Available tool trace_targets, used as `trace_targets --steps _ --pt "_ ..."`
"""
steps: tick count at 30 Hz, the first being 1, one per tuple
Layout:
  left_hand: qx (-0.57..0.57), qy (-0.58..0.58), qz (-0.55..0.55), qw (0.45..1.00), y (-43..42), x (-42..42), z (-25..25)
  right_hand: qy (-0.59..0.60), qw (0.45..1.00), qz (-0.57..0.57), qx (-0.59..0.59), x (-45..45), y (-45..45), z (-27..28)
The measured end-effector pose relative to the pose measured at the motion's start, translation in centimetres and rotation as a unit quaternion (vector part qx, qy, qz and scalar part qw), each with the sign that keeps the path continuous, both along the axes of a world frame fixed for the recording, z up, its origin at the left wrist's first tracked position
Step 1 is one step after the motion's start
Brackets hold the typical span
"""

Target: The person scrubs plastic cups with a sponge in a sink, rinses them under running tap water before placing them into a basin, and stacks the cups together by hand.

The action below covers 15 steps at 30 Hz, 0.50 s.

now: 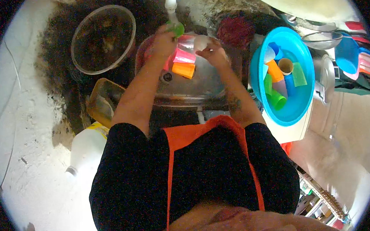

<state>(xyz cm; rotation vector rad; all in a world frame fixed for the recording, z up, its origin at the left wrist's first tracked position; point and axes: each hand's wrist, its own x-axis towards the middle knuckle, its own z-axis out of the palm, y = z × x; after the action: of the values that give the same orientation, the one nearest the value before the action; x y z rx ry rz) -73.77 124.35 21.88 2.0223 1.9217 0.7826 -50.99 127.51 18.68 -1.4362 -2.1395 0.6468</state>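
Over the metal sink, my left hand holds a green cup below the white pipe. My right hand is at the sink's right side, its fingers around a whitish, translucent cup. Between my hands a pink cup lies in the sink, with an orange cup just below it. Part of a red or pink item under my left forearm is hidden. The drain shows left of the orange cup.
A blue tub with several coloured cups stands right of the sink. On the left are a round clear basin, a yellowish container and a white jug. A strainer and a blue jug are far right.
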Motion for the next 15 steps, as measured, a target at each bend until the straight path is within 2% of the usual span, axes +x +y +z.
trace_targets --steps 1,2,4,5,6,7,8,9,10,11,12,13,14,15 --pt "0.083 0.049 -0.019 0.995 -0.2 -0.2 0.4 0.019 0.999 0.018 -0.022 -1.1 -0.1 0.9" --pt "0.087 0.053 -0.019 0.995 -0.2 -0.1 0.9 0.038 0.998 0.037 -0.044 -2.1 -0.2 2.0" --pt "0.105 -0.195 -0.062 0.973 -0.3 0.2 2.4 0.002 0.998 0.057 -0.026 -3.7 -0.2 2.7" --pt "0.111 -0.19 -0.06 0.974 -0.3 0.3 3.2 0.071 0.993 0.089 -0.036 -4.8 -0.1 3.1" --pt "-0.042 -0.362 -0.009 0.931 -0.4 0.3 4.2 0.138 0.982 0.123 -0.047 -5.5 0.1 2.6" --pt "-0.193 -0.516 0.042 0.834 -0.6 0.1 5.0 0.273 0.937 0.145 -0.16 -6.2 1.3 -0.5" --pt "-0.185 -0.515 0.046 0.836 -0.9 -0.2 4.8 0.4 0.864 0.148 -0.268 -6.9 2.5 -3.6" --pt "-0.258 -0.632 0.048 0.729 -1.3 -0.6 3.8 0.216 0.956 0.183 -0.079 -7.3 2.0 -0.8" --pt "-0.323 -0.731 0.046 0.6 -1.7 -1.0 3.0 0.018 0.972 0.203 0.119 -7.7 1.5 2.0" --pt "-0.314 -0.733 0.048 0.602 -2.3 -1.2 3.0 0.008 0.982 0.184 0.033 -8.5 1.0 4.7" --pt "-0.276 -0.802 0.044 0.527 -3.4 -1.2 3.2 0.008 0.981 0.192 0.038 -9.2 1.2 5.9" --pt "-0.236 -0.863 0.037 0.446 -4.4 -1.2 3.1 0.007 0.989 0.134 -0.066 -9.8 1.4 6.8" --pt "-0.229 -0.864 0.035 0.447 -5.2 -1.3 3.1 0.006 0.983 0.072 -0.169 -10.3 1.6 7.7" --pt "-0.211 -0.883 0.015 0.42 -6.1 -1.3 2.9 0.004 0.983 0.077 -0.165 -10.8 1.3 9.0"
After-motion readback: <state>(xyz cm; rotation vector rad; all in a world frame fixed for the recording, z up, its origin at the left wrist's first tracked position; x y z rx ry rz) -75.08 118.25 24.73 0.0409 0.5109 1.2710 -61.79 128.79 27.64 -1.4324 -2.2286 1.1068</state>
